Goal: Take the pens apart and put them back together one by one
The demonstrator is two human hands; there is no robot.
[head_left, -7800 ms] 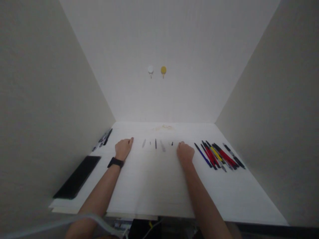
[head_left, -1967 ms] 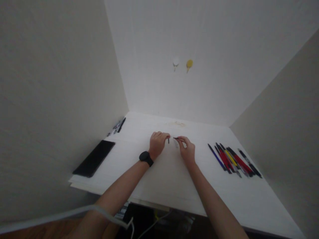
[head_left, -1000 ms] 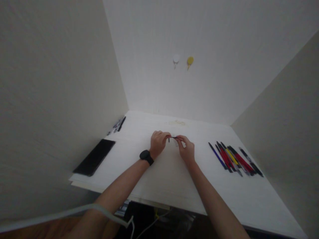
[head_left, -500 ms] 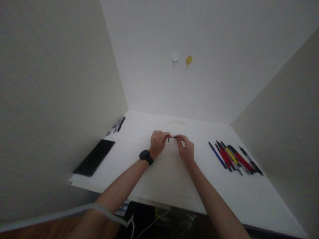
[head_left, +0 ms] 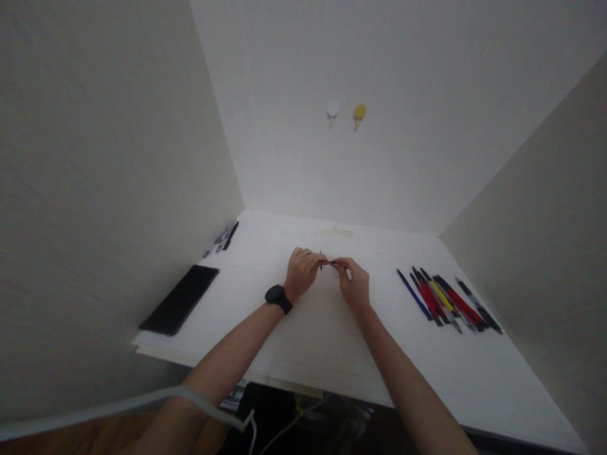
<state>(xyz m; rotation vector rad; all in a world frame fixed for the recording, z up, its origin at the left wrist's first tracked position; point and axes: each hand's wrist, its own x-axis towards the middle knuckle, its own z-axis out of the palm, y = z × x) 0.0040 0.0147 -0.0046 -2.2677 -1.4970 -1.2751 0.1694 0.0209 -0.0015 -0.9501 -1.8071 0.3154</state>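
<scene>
My left hand [head_left: 300, 274], with a black watch [head_left: 276, 297] on its wrist, and my right hand [head_left: 355, 284] meet over the middle of the white table [head_left: 313, 341]. Both are closed in a pinch. Between their fingertips is a thin dark pen part [head_left: 331, 262], held level just above the table. Which hand carries it is hard to tell; both touch it. Another short dark piece [head_left: 321, 260] stands out at my left fingertips.
A row of several pens [head_left: 446, 300], blue, red, yellow and black, lies on the right. A black phone [head_left: 180, 308] lies at the left edge. More dark pens [head_left: 224, 237] lie by the left wall. Two small hooks [head_left: 346, 114] hang on the back wall.
The hands came together from apart at the table's middle and took up small pen parts. In the last second they have barely moved, the pinch staying together.
</scene>
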